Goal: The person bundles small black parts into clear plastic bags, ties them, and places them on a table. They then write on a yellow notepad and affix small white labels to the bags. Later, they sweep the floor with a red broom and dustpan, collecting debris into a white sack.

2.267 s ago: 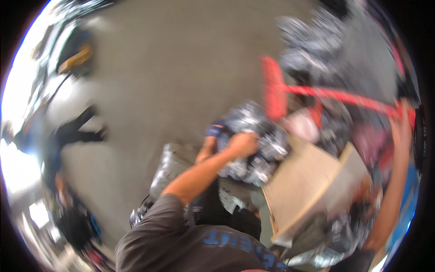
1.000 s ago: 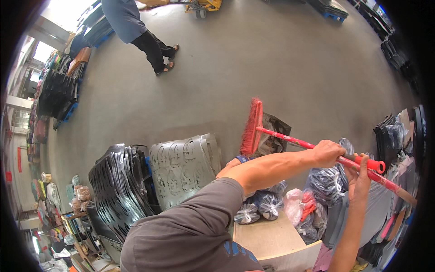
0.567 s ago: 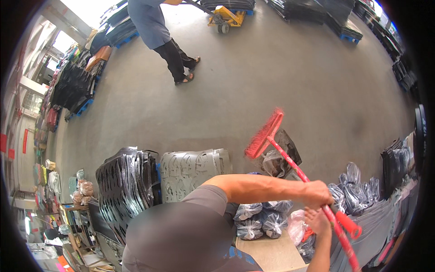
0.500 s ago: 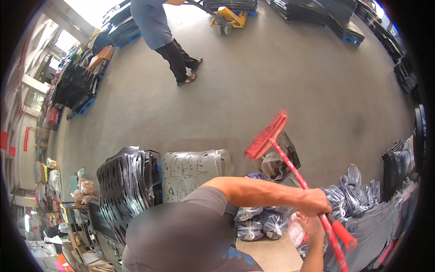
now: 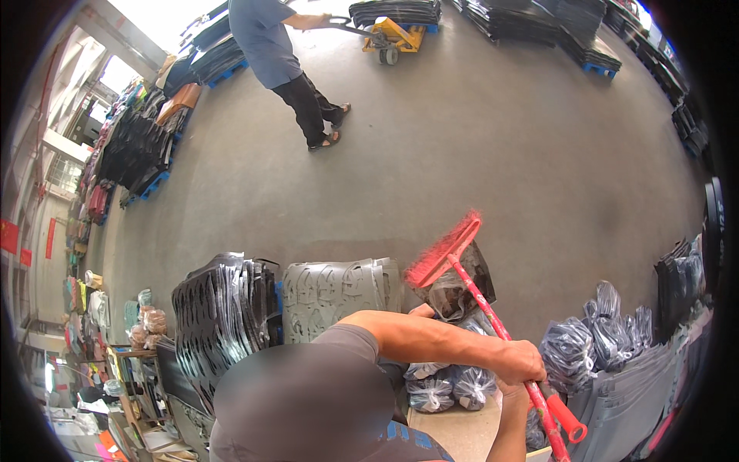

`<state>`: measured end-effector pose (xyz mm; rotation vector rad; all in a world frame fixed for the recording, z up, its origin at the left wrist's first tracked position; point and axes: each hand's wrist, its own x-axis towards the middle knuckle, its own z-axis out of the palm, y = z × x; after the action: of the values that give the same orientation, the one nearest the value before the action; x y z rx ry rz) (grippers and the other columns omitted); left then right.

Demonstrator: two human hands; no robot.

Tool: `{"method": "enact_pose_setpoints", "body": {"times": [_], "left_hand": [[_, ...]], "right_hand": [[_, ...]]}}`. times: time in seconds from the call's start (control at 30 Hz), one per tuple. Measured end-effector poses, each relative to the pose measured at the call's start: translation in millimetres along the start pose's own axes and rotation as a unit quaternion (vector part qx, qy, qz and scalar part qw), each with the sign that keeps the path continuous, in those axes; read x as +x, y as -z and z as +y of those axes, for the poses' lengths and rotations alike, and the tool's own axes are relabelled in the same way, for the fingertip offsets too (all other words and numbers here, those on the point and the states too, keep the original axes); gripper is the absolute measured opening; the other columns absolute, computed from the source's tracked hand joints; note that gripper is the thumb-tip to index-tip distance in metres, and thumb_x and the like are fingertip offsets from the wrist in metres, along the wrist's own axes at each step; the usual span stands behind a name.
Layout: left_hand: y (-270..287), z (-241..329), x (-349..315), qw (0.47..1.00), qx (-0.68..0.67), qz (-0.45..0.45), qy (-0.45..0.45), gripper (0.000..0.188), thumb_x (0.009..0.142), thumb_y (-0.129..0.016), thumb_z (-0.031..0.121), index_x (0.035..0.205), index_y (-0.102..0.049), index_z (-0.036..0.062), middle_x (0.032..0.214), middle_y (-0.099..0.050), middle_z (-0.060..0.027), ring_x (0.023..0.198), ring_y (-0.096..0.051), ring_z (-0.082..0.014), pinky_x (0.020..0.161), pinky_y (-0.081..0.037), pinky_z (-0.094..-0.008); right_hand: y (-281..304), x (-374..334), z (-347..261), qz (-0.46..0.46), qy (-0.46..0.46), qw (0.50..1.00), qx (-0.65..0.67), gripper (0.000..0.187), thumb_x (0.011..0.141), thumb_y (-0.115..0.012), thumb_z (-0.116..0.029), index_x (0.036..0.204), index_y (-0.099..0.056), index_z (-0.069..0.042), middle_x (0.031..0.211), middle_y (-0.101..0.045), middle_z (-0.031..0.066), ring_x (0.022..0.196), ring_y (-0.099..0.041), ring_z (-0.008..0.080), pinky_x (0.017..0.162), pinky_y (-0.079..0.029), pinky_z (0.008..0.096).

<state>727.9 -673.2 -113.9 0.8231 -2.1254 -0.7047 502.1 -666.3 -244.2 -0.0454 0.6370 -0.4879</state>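
Note:
A broom [image 5: 477,286] with a red, floral-patterned stick slants across the right of the view. Its red-bristled head [image 5: 446,252] is raised at the far end, over a dark dustpan-like scoop [image 5: 479,269]. My left hand [image 5: 523,362] is wrapped round the stick, its arm reaching across from the left. Just below it, my right hand [image 5: 513,394] is close against the stick, its fingers mostly hidden behind the left hand. Beside the stick, under my left hand, sticks out a red handle end [image 5: 568,420] with a hanging hole.
Dark cut-out sheets [image 5: 227,323] and grey ones [image 5: 335,296] are stacked at left centre. Tied plastic bags [image 5: 454,385] lie near my arms, more bags [image 5: 589,331] at right. Across the grey floor [image 5: 431,154], another person [image 5: 281,69] holds a yellow pallet jack [image 5: 394,37].
Both my hands and the broom have shifted left and nearer, and its head has come lower in view. The other person's hand on the pallet jack handle now shows more fully.

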Motion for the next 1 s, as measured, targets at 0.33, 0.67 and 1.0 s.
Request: {"method": "enact_pose_setpoints", "body": {"times": [0.33, 0.67, 1.0], "left_hand": [[10, 12, -14, 0.996, 0.031, -0.077, 0.027, 0.017, 0.074, -0.075, 0.021, 0.081, -0.065, 0.0085, 0.078, -0.069, -0.0086, 0.080, -0.073, -0.0335, 0.064, -0.056, -0.0466], [7, 79, 5, 0.987, 0.038, -0.151, -0.043, 0.043, 0.080, -0.071, 0.014, 0.120, -0.059, -0.0011, 0.088, -0.062, -0.0131, 0.072, -0.070, -0.0340, 0.061, -0.057, -0.0444], [34, 177, 25, 0.955, 0.020, -0.254, -0.151, 0.018, 0.083, -0.069, 0.015, 0.093, -0.060, 0.0036, 0.072, -0.064, -0.0100, 0.063, -0.071, -0.0295, 0.051, -0.053, -0.0404]], "right_hand": [[-1, 1, 24, 0.000, 0.014, 0.999, 0.041, 0.055, 0.100, -0.060, -0.029, 0.139, -0.048, 0.007, 0.117, -0.058, 0.0145, 0.104, -0.061, 0.0290, 0.089, -0.055, 0.0426], [-6, -32, 57, -0.067, 0.069, 0.974, 0.206, 0.050, 0.101, -0.058, -0.025, 0.137, -0.049, 0.008, 0.108, -0.058, 0.0123, 0.096, -0.061, 0.0252, 0.083, -0.056, 0.0383], [-12, -105, 130, -0.166, 0.127, 0.917, 0.339, 0.045, 0.103, -0.056, -0.022, 0.135, -0.049, 0.009, 0.100, -0.058, 0.0101, 0.088, -0.061, 0.0213, 0.077, -0.057, 0.0340]]}}
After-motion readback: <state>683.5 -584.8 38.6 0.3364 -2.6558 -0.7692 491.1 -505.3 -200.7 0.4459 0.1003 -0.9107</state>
